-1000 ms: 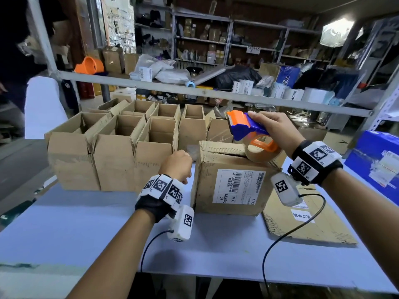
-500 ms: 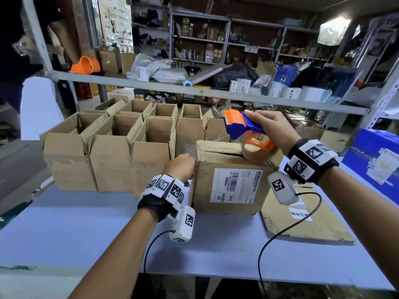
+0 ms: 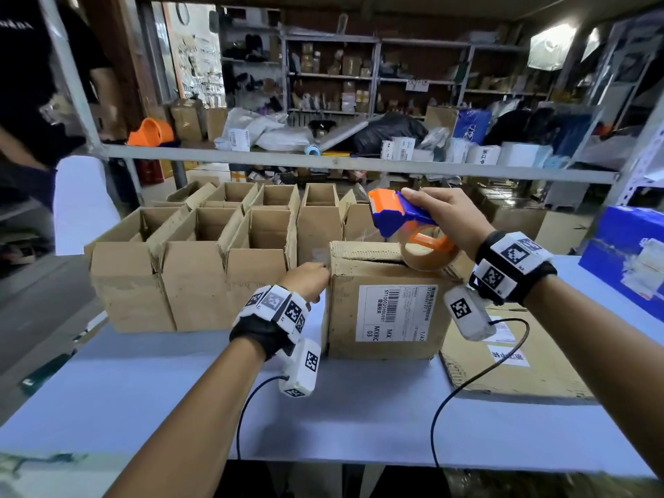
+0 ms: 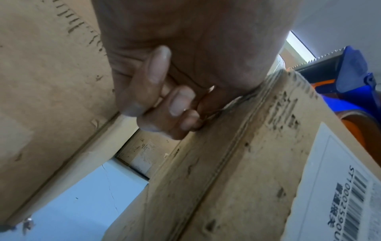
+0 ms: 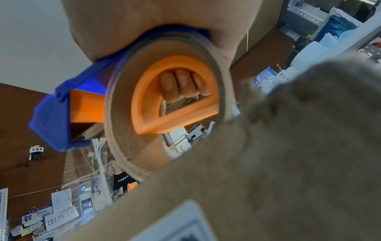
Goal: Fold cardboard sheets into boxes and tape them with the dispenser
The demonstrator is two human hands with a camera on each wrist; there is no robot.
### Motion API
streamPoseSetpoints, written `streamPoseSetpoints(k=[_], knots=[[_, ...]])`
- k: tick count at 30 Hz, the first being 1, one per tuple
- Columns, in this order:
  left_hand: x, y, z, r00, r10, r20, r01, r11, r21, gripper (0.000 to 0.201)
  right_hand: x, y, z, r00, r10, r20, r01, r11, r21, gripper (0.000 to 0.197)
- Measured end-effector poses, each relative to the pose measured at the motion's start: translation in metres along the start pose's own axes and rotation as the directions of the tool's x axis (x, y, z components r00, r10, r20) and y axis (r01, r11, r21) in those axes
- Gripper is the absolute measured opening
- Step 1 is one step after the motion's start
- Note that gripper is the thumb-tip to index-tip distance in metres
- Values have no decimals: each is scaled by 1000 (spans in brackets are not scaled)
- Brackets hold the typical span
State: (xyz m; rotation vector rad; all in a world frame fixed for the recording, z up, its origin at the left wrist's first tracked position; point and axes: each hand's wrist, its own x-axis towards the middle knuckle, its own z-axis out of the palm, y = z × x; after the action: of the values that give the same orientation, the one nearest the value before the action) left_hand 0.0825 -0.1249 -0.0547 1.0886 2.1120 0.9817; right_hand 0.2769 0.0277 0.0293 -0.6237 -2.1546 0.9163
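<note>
On the blue table (image 3: 151,382), just in front of the row of open boxes (image 3: 201,267), stands the box (image 3: 388,307) now being taped, label side toward the person. The left hand (image 3: 305,282) sits at its upper left edge with fingers (image 4: 156,91) curled, seemingly pinching the tape end down against the left side, though the clear tape itself is hard to make out. The right hand (image 3: 445,217) grasps the dispenser (image 3: 406,217) by its handle, fingers (image 5: 181,84) wrapped through the orange core; the roll (image 3: 427,251) rests at the box's top right, with the cutter raised over the middle. Judging by this, the taping step is under way. Next, the dispenser likely has to press the strip flat along the seam, run past the far edge, then tilt so the teeth cut. A flat sheet (image 3: 510,357) lies to the right, partly under the right wrist.
</note>
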Motion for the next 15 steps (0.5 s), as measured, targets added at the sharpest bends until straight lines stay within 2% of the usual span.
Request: streamPoseSetpoints(k=[5,9,11,13,15], knots=[[0,-1,-3,1000,18,-17,-16,989,145,30,1,1,-1,1000,-3,-3,3,1000,-1,43],[-7,-13,-1,999,-41,-1,40,957,289,72,2,2,0,1000,-10,-5,10,1000,-5,44],[-9,-18,1,999,-31,-35,39,966,257,63,3,3,0,1000,-14,-11,14,1000,-16,45],[-11,-17,1,989,54,-135,-16,964,265,38,4,4,0,1000,-16,-10,16,1000,-26,45],[-13,-11,-1,936,176,-306,-97,961,258,27,5,5,-1,1000,-22,-3,21,999,-31,44]])
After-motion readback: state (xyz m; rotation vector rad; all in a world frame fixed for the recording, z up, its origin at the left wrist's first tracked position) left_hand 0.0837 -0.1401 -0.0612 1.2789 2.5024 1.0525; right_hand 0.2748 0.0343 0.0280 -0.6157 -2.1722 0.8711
